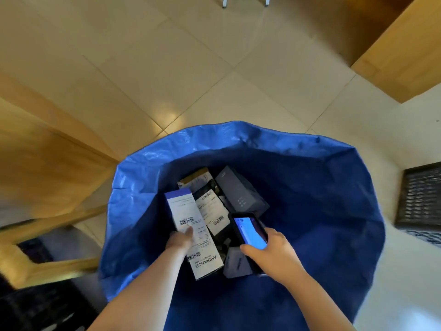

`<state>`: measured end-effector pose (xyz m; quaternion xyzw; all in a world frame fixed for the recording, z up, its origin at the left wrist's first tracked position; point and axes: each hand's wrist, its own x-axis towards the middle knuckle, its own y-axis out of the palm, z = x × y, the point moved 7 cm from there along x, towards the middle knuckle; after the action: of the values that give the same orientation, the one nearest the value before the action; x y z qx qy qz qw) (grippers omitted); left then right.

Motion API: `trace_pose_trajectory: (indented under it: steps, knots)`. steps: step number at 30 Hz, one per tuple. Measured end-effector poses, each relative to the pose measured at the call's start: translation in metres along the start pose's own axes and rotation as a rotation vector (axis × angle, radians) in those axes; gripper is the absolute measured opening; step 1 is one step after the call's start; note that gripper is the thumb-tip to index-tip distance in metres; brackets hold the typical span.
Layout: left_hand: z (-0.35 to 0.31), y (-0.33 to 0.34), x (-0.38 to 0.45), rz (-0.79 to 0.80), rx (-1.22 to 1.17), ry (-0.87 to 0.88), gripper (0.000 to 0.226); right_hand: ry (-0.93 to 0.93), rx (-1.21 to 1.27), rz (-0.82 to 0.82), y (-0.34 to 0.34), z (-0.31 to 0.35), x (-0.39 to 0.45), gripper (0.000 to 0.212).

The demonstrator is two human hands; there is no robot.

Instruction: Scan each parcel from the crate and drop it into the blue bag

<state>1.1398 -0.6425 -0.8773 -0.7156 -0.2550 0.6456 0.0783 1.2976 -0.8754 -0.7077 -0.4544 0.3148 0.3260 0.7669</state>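
Holding white box (pixel 194 235) over blue bag (pixel 310 187), left hand (pixel 180 240) gripping; right hand (pixel 272 254) clasps scanner (pixel 249 231). Next: release.

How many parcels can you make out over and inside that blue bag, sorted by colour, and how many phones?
White box with a purple end, held in the left hand: 1
Grey box in the blue bag: 1
Black parcel with white labels: 1
Brown parcel: 1
Pale parcel under the phone: 1
Phone in the right hand: 1
Total: 6; others may lie hidden.
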Motion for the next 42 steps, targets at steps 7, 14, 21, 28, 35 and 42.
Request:
trace_pose_trajectory:
  steps: [7,14,21,28,35,42]
  knots:
    - [-0.004,0.006,-0.01,-0.008,0.128,0.055,0.058,-0.007,-0.028,-0.015,0.0,-0.002,0.005,0.059]
    - [-0.024,-0.039,-0.098,-0.036,0.395,0.258,0.043,-0.041,-0.055,-0.014,-0.036,0.032,-0.065,0.062]
    - [-0.043,-0.105,-0.237,-0.158,0.518,0.592,0.048,-0.091,-0.11,0.018,-0.067,0.083,-0.169,0.068]
    - [-0.02,-0.182,-0.328,-0.323,0.388,0.771,0.047,-0.195,-0.152,0.091,-0.064,0.13,-0.243,0.05]
    - [0.053,-0.267,-0.359,-0.588,0.152,0.766,0.045,-0.331,-0.248,0.163,-0.018,0.183,-0.293,0.027]
    - [0.164,-0.318,-0.332,-0.641,-0.123,0.53,0.047,-0.392,-0.212,0.192,0.047,0.217,-0.325,0.029]
